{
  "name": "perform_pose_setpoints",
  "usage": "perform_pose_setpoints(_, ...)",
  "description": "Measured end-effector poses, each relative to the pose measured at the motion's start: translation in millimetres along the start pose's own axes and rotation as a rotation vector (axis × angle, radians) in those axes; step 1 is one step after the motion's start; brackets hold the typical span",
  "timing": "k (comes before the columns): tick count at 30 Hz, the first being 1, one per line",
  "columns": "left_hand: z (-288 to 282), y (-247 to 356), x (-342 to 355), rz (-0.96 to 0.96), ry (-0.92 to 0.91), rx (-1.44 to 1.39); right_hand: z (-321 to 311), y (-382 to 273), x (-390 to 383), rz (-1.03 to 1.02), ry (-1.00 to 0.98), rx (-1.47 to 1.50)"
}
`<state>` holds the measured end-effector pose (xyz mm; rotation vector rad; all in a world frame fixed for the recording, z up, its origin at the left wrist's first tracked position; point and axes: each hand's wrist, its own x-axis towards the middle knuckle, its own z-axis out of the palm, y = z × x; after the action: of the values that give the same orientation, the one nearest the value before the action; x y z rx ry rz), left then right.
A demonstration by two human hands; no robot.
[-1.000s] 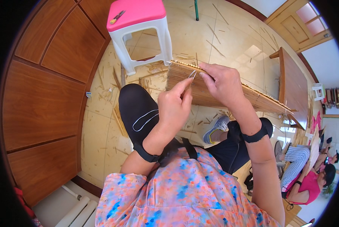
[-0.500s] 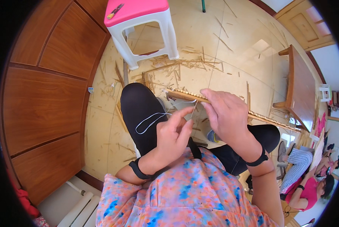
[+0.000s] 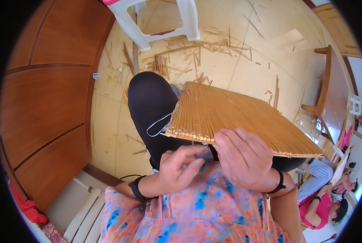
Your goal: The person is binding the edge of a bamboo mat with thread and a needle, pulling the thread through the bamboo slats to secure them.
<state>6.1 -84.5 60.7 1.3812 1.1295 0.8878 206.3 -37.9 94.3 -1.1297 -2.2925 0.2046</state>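
Note:
A mat (image 3: 237, 117) of thin tan sticks lies tilted across in front of me, its round stick ends along the near edge. My right hand (image 3: 243, 162) grips that edge, fingers over the top. Just below it, my left hand (image 3: 177, 170) pinches something thin, apparently a needle, at the underside of the edge; its tip is hard to make out. A pale thread (image 3: 156, 121) loops out from the mat's left end over my dark-clad left thigh (image 3: 146, 93).
A white stool (image 3: 191, 24) stands ahead amid scattered stick scraps (image 3: 163, 65). Wooden cabinet panels (image 3: 43, 109) line the left, with a white radiator (image 3: 82, 214) behind. A low wooden table (image 3: 330, 85) is on the right, with other seated people (image 3: 322, 210) at lower right.
The mat has swung up from nearly edge-on to show its broad face, its gripped edge now nearer me. Both my hands have moved down toward my body, still working at that edge.

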Motion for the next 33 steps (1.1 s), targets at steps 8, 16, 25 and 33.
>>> perform_pose_setpoints(8, 2.1, 2.0, -9.2, -0.036, -0.040, -0.125, -3.1, -2.1, -2.6, -0.024, -0.082, 0.016)
perform_pose_setpoints(16, 8.6, 5.7, -12.1, -0.087, 0.013, -0.193, -2.0, -2.6, -0.3, -0.015, -0.071, 0.046)
perform_pose_setpoints(25, 3.4, 1.8, -7.2, 0.010, -0.003, -0.146, 1.1, -4.1, 1.5, -0.035, -0.056, 0.053)
perform_pose_setpoints(33, 2.9, -1.0, -6.7, 0.071, 0.000, -0.130, 0.9, -6.4, 1.1, -0.045, -0.073, 0.060)
